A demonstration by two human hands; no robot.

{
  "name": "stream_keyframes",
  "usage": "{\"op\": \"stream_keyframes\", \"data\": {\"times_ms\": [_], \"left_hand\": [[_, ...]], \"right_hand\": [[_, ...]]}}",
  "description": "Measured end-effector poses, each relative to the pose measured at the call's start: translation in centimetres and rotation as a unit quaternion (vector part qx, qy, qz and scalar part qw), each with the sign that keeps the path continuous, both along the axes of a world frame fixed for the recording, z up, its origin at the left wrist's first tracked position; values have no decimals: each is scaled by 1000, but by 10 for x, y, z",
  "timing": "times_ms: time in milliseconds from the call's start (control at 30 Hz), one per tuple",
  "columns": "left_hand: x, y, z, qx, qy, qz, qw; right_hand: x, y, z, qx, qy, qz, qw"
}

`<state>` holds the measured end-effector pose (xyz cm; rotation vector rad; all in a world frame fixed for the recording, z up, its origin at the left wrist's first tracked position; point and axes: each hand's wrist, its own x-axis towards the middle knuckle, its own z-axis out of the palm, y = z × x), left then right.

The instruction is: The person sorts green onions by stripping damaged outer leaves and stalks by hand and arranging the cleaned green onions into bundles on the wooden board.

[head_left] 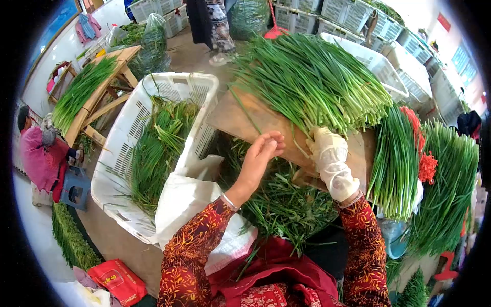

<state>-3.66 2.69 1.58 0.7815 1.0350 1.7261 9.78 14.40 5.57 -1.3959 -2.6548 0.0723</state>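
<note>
A big pile of garlic chives (317,77) lies on a brown board (240,115), with its pale stem ends toward the right. My right hand (330,156), in a whitish glove, is at the near edge of the pile, fingers bent around some stalks; the fingertips are partly hidden. My bare left hand (261,158) hovers over the board's near edge, its fingers loosely curved, with nothing visible in it. A single green blade lies just beyond its fingers. Below both hands is a heap of loose leaves and trimmings (291,204).
A white plastic crate (117,153) with chives stands at left, beside a white sack (189,199). Chive bundles (396,163) and red ties (427,166) are at right. A wooden bench (102,84) carries more chives; a person (41,153) sits near it. Stacked crates (353,15) line the back.
</note>
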Motion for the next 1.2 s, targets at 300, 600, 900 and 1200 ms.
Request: {"op": "stream_keyframes", "data": {"times_ms": [300,600,900,1200], "left_hand": [[5,4,9,-17,-143,-94,985],[7,7,11,-12,-160,-107,981],[2,4,4,-15,-110,-25,993],[3,-3,15,-17,11,-31,999]], "right_hand": [[21,-27,15,-461,333,17,822],[16,-50,7,-536,425,16,729],[8,-55,-9,-310,429,-18,848],[-9,-58,6,-317,340,23,885]]}}
